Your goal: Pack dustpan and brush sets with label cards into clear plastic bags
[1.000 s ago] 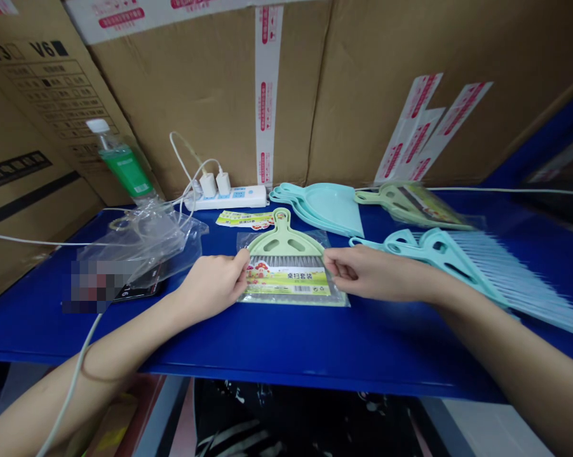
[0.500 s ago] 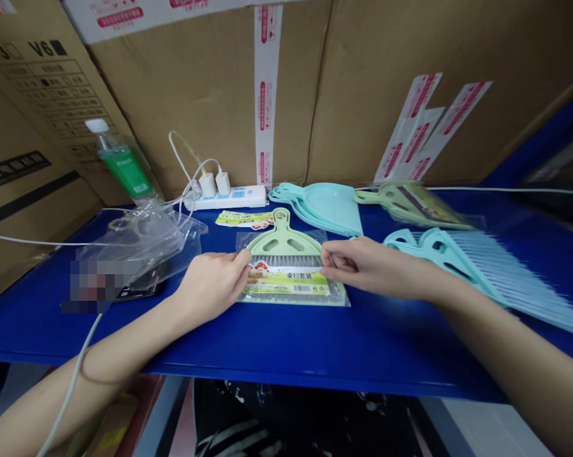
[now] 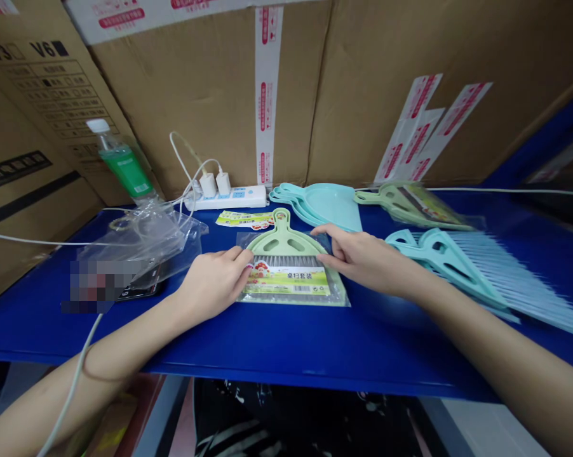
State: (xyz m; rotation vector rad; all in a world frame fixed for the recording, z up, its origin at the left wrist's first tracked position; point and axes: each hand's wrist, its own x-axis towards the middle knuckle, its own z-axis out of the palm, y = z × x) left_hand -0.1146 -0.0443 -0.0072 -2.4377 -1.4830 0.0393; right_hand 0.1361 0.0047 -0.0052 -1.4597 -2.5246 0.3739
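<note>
A light green dustpan and brush set [image 3: 283, 245] lies flat on the blue table in a clear plastic bag, handle pointing away from me. A yellow-green printed label [image 3: 289, 279] sits inside over the grey bristles. My left hand [image 3: 222, 279] pinches the left edge of the bag, its fingers curled together beside the label. At the right edge is my right hand [image 3: 356, 257], thumb and forefinger apart, other fingers curled, fingertips at the green dustpan's side. Whether the right fingertips press on the bag is hard to see.
Stacked light blue dustpans [image 3: 331, 203] and a bagged green set [image 3: 417, 204] lie behind; light blue brushes [image 3: 462, 260] lie right. Spare labels [image 3: 243, 219], a power strip [image 3: 243, 197], a green-labelled bottle [image 3: 127, 165], clear bags [image 3: 143, 235] and a dark phone-like object [image 3: 141, 289] are also there.
My right hand has opened from a pinch, its forefinger stretching up and away along the set's right side. My left hand stays at the left edge, almost unmoved.
</note>
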